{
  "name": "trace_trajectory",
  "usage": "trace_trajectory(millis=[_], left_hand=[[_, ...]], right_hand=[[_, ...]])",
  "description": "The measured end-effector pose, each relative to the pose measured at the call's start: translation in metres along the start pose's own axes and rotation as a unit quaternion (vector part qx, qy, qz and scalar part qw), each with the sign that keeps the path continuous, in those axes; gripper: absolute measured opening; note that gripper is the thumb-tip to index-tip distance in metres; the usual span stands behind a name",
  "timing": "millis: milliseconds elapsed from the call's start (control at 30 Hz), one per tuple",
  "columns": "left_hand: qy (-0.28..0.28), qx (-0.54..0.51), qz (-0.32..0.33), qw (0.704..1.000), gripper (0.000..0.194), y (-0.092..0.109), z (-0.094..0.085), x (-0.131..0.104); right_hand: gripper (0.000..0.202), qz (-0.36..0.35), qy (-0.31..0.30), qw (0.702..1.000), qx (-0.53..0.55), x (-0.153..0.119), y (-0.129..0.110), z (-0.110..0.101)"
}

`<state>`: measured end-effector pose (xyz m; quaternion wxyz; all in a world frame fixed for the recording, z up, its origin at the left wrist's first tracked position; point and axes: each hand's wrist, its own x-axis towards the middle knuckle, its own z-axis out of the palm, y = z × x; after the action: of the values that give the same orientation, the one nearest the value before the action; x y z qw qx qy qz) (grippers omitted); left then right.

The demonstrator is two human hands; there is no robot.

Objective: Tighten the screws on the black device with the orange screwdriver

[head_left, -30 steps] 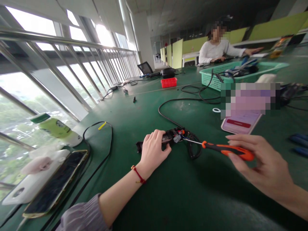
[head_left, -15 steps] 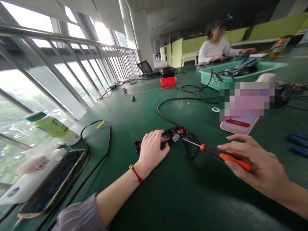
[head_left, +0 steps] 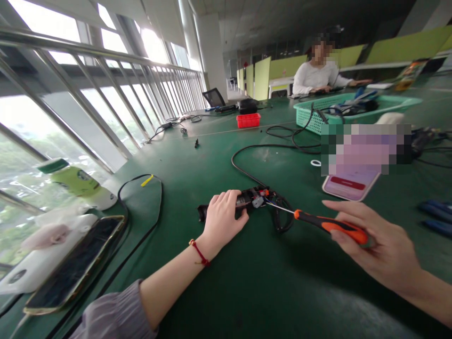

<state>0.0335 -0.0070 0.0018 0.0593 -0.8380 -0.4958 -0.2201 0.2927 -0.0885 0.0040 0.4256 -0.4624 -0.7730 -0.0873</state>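
My left hand (head_left: 224, 215) is wrapped over a black corded power tool (head_left: 250, 196), pressing it to the green tabletop. The tool's casing is open at its right end, where wires, a grey part and orange-red bits show. My right hand (head_left: 383, 249) is closed around the back of an orange and black screwdriver (head_left: 321, 223), index finger stretched above the handle. The thin shaft points left, its tip among the wires; I cannot tell exactly what it touches. Beside the tool lies a black cable loop (head_left: 282, 221). My left palm hides the tool's middle.
A phone (head_left: 349, 186) stands propped at right near blue-handled pliers (head_left: 436, 219). Behind are a green basket (head_left: 310, 117) of tools and a red box (head_left: 248, 120). At left lie a dark phone (head_left: 76, 263), a bottle (head_left: 77, 183) and cables. A person sits across the table.
My right hand has slid slightly back along the screwdriver handle, and its fingers have shifted. The tip stays among the wires. My left hand and the power tool hold still.
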Motion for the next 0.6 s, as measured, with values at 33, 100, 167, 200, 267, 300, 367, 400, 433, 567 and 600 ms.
trace_trajectory(millis=[33,100,167,200,267,300,367,400,433,567,600], left_hand=[[0.000,-0.001,0.001,1.000,0.027,0.0000,-0.0001,0.0000],[0.000,-0.002,0.003,1.000,0.026,-0.0002,-0.0001,-0.0001],[0.000,-0.001,0.004,1.000,0.026,-0.0006,0.0001,-0.0001],[0.001,-0.001,0.004,1.000,0.026,-0.0009,0.0003,-0.0001],[0.000,-0.001,0.004,1.000,0.027,-0.0014,0.0009,-0.0001],[-0.001,-0.002,0.005,1.000,0.027,-0.0016,0.0012,-0.0001],[0.000,-0.005,0.006,1.000,0.027,-0.0018,0.0017,0.0000],[0.000,-0.006,0.006,1.000,0.027,-0.0018,0.0019,0.0000],[0.001,-0.006,0.006,1.000,0.027,-0.0017,0.0019,0.0000],[0.002,0.003,0.004,1.000,0.027,-0.0005,0.0015,0.0001],[0.001,0.006,0.005,1.000,0.027,-0.0003,0.0013,0.0002]], right_hand=[[0.033,0.000,0.017,1.000,-0.002,0.0001,0.0000,0.0001],[0.042,-0.002,0.046,0.999,-0.002,0.0008,-0.0008,0.0005],[0.043,0.001,0.041,0.999,0.009,0.0015,-0.0020,0.0005],[0.040,0.011,0.023,1.000,0.015,0.0016,-0.0025,0.0003],[0.028,0.038,-0.017,0.999,0.032,0.0012,-0.0027,-0.0001],[0.023,0.052,-0.035,0.997,0.045,0.0009,-0.0021,-0.0002],[0.019,0.076,-0.056,0.993,0.073,-0.0002,0.0000,0.0000],[0.021,0.079,-0.047,0.992,0.080,-0.0008,0.0014,0.0005],[0.024,0.079,-0.028,0.993,0.079,-0.0014,0.0028,0.0011],[0.040,0.064,0.053,0.995,0.048,-0.0028,0.0056,0.0033],[0.040,0.059,0.055,0.996,0.049,-0.0026,0.0053,0.0032]])
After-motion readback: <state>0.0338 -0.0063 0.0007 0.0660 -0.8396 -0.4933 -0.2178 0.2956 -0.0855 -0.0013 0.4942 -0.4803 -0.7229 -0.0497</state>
